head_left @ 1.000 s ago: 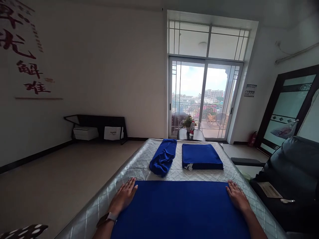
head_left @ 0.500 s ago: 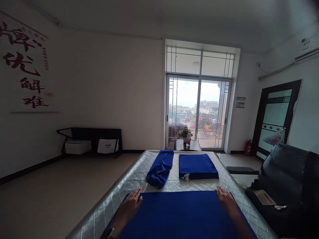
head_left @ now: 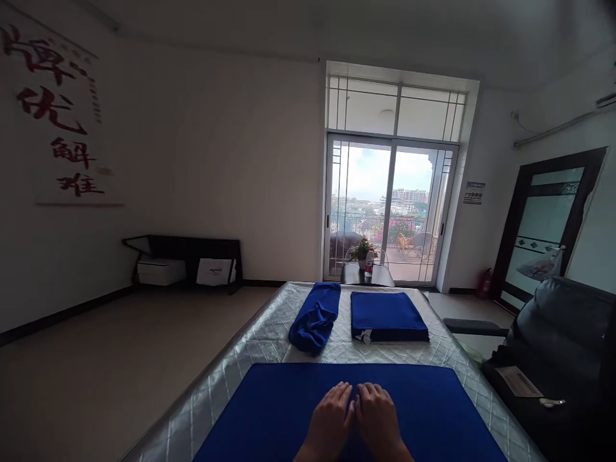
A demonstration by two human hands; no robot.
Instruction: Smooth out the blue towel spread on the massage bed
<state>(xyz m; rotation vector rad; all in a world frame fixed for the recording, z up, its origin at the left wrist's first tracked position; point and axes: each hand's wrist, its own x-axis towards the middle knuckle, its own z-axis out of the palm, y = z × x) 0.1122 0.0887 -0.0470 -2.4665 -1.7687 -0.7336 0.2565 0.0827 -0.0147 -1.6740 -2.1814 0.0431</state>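
A blue cloth (head_left: pixel 269 410) lies spread flat on the near part of a silvery quilted mattress (head_left: pixel 231 359). Side by side at the middle of this cloth, my left hand (head_left: pixel 332 414) and my right hand (head_left: pixel 378 414) rest palm down, thumbs nearly touching. Their fingers lie extended on the fabric and hold nothing. Beyond them sits a neat stack of folded blue cloths (head_left: pixel 389 314) with a white tag at its front corner. To the left of the stack is a loosely bunched blue cloth (head_left: pixel 315 317).
A black armchair (head_left: pixel 553 333) stands at the right, with a card and a small white item on its seat. Past the mattress, a small table (head_left: pixel 349 276) bears a plant and a bottle (head_left: pixel 369 264) before sliding glass doors. A black bench (head_left: pixel 192 247) stands against the wall.
Both hands have moved inward from the far left and right corners of the spread cloth to its middle. The view has shifted slightly; the other cloths stay in place.
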